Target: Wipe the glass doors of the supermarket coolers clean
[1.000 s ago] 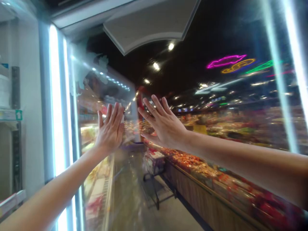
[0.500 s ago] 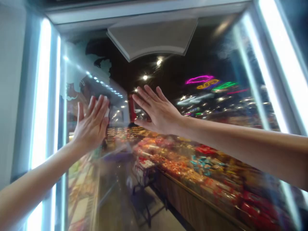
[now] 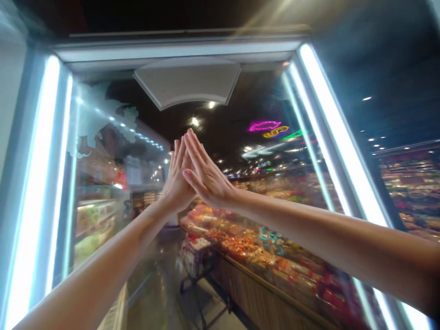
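Both my arms reach forward and up to a glass door [image 3: 113, 151] of a lit cabinet. My left hand [image 3: 176, 185] is flat with its fingers stretched upward, palm toward the glass. My right hand [image 3: 205, 176] is flat too, fingers together and pointing up and left. Its fingers cross in front of the left hand's fingers, so the two hands overlap at the middle of the pane. Neither hand shows anything in it. Whether the palms touch the glass I cannot tell.
Bright light strips run down the door frame on the left [image 3: 36, 183] and right [image 3: 330, 133]. The glass shows a shop aisle with a long goods counter [image 3: 275, 279], a shopping cart [image 3: 194, 261], shelves at left [image 3: 92, 220] and neon signs [image 3: 264, 126].
The hands were apart on the glass. They have come together at the middle and now overlap. The view has swung right and down, bringing the door's right frame into sight.
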A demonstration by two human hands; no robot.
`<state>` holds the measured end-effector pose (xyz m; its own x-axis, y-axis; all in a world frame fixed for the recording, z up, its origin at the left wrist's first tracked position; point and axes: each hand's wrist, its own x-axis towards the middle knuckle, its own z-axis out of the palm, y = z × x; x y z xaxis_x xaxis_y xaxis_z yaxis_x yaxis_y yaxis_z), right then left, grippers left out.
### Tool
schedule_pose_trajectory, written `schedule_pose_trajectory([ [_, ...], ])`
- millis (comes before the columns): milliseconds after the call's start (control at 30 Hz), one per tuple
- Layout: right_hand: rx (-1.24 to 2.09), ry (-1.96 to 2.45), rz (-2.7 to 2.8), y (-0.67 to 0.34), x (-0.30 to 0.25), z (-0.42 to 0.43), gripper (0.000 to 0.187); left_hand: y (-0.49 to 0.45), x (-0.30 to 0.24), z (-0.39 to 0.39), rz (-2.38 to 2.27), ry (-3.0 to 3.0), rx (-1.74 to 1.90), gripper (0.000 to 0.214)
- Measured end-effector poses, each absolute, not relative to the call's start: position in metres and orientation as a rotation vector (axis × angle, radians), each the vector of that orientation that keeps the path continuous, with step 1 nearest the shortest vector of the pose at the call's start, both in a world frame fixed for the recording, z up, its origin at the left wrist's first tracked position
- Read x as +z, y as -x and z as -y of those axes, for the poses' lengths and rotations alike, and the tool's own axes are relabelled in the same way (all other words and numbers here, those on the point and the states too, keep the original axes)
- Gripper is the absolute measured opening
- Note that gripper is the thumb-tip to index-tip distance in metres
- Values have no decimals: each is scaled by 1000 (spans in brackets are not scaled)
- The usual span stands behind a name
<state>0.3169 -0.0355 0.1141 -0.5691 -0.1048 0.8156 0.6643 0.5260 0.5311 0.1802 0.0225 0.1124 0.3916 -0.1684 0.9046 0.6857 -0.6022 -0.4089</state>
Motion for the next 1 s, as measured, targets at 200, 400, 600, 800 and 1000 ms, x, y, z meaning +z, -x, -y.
schedule_pose_trajectory([
  [200,-1368,396,2157,-347,119,5,85,-125,118,-25,605,1780,-1332,92],
  [400,-1564,413,2300,-340,162,9,82,-80,142,-3,778,1878,-945,72],
  [600,-1524,518,2191,-311,177,5,94,-39,173,-2,1080,1633,-1171,65],
  [800,-1415,775,2118,-270,215,8,95,-34,170,-8,1046,1564,-1252,65],
  [1000,-1562,534,2234,-242,227,-2,105,-38,167,-12,975,1549,-1325,66],
])
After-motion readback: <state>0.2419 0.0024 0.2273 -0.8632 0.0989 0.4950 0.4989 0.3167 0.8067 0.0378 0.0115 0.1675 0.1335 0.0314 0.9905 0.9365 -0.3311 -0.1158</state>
